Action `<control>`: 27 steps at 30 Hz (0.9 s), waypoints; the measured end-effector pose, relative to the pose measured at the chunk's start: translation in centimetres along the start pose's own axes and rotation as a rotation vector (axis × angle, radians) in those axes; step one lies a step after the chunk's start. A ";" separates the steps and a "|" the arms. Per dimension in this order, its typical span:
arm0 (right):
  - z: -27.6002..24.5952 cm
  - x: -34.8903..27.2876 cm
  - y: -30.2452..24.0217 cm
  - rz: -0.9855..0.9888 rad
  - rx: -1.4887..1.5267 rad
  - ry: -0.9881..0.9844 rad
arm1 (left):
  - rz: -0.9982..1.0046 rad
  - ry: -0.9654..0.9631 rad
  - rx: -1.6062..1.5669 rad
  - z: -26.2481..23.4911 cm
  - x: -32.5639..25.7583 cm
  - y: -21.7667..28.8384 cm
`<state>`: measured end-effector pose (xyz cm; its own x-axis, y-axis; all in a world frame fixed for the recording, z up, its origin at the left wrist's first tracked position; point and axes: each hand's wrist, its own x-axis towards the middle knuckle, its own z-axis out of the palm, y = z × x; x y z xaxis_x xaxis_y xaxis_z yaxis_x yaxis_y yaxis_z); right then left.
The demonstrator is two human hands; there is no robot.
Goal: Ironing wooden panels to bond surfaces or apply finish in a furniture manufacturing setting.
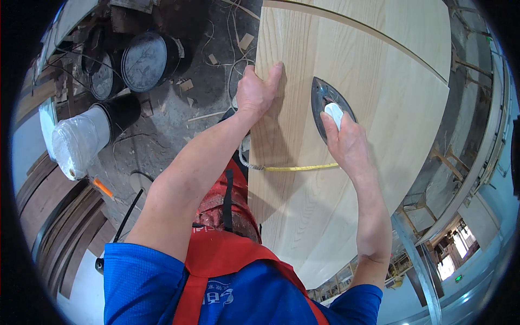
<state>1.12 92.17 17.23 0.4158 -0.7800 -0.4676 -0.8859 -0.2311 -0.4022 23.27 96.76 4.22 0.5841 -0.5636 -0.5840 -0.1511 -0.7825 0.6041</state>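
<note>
- Right hand (346, 142) closed over the white grip of a flat iron (329, 111); the iron lies on the pale wood panel (346, 70), just ahead of the hand, its long axis pointing away from the person
- Left hand (257, 92) clamps the panel's left edge, fingers curled over it; well apart from the iron, so the right is nearer
- A yellow cord (300, 168) crosses the panel below both hands
- Dark round buckets (145, 60) and a plastic-wrapped white bucket (81, 140) stand on the littered floor (179, 119) to the left; labels unreadable

Pale wood panel, dark metal iron

The wood panel (336, 70) looks smooth, matt, fine-grained; the iron (324, 100) is dull grey metal with a white plastic handle (334, 112).
</note>
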 end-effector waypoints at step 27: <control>0.1 0.2 0.8 -0.030 0.047 -0.035 | -0.009 -0.012 0.004 0.0 -0.2 0.2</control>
<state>0.53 91.86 16.70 0.4498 -0.7522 -0.4816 -0.8625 -0.2258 -0.4529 23.15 96.75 4.43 0.5758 -0.5600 -0.5957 -0.1495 -0.7885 0.5966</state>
